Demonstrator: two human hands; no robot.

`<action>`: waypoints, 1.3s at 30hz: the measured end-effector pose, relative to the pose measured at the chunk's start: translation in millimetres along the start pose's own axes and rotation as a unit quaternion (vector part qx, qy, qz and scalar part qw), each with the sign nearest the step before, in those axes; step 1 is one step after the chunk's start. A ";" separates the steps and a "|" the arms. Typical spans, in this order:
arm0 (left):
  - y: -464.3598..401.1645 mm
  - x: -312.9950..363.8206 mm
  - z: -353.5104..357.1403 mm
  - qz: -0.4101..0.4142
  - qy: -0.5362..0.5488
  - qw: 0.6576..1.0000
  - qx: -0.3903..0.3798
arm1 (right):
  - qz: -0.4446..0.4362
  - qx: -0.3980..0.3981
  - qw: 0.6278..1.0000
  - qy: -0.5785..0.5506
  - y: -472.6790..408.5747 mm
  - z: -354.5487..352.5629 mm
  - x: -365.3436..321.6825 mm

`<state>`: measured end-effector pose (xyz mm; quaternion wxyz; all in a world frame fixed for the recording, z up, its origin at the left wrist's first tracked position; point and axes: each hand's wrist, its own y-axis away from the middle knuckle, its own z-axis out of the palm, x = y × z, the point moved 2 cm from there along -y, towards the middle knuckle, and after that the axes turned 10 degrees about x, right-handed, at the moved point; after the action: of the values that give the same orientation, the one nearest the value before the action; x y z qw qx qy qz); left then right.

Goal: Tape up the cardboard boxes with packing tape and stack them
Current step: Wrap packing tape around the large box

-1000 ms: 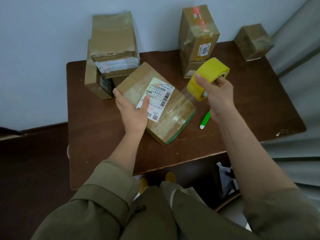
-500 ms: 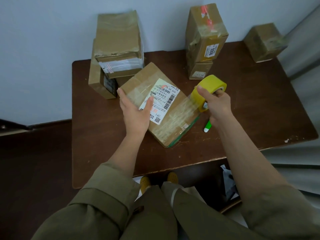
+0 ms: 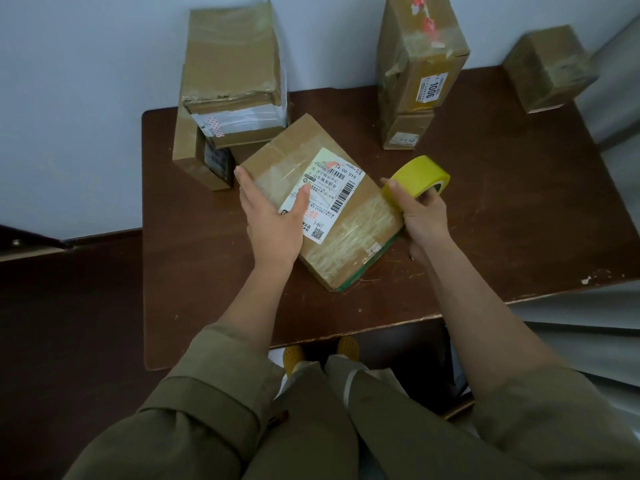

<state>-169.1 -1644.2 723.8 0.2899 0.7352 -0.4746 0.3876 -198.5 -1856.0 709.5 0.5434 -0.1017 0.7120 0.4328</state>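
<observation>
Head view. My left hand (image 3: pixel 273 220) lies flat on the box (image 3: pixel 322 202), fingers straight and pressing its top near the shipping label (image 3: pixel 323 194); it grips nothing. My right hand (image 3: pixel 420 216) is curled round the yellow tape roll (image 3: pixel 420 174), thumb on the outer face and fingers through the core. A second ago I held the roll raised above the box's right end, with a clear strip stretched down to the cardboard; now the roll has come down to the box's right edge, touching or just beside it, and the strip appears to lie along the top. The box itself has stayed at its slant near the middle of the table (image 3: pixel 519 220).

In my judgement one band of tape is now laid lengthwise, and the roll must next pass over the right edge or be torn off. Two stacks stand at the back: a left stack (image 3: pixel 232 64) and a right stack (image 3: pixel 419 53); a single small box (image 3: pixel 549 67) sits at the far right corner. Stacking of this box is not yet done.
</observation>
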 end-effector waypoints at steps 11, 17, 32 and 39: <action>11.6 20.3 9.4 0.102 -0.279 0.954 0.052 | 0.058 0.004 0.998 0.015 -1.0 10.3 7.8; 31.1 32.5 40.2 0.175 -0.306 0.936 0.013 | 0.048 -0.002 0.998 0.027 -3.2 11.6 9.5; 31.6 54.2 78.1 0.039 -0.360 0.932 0.005 | 0.022 0.009 1.000 0.006 -5.0 8.0 18.3; 20.6 78.3 92.8 -0.060 -0.344 0.937 0.004 | 0.021 -0.003 1.000 0.017 -5.0 5.8 16.0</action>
<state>-141.3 -1762.8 741.9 0.1288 0.8520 -0.4985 0.0952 -197.7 -1849.6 693.0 0.5215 -0.0954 0.7221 0.4444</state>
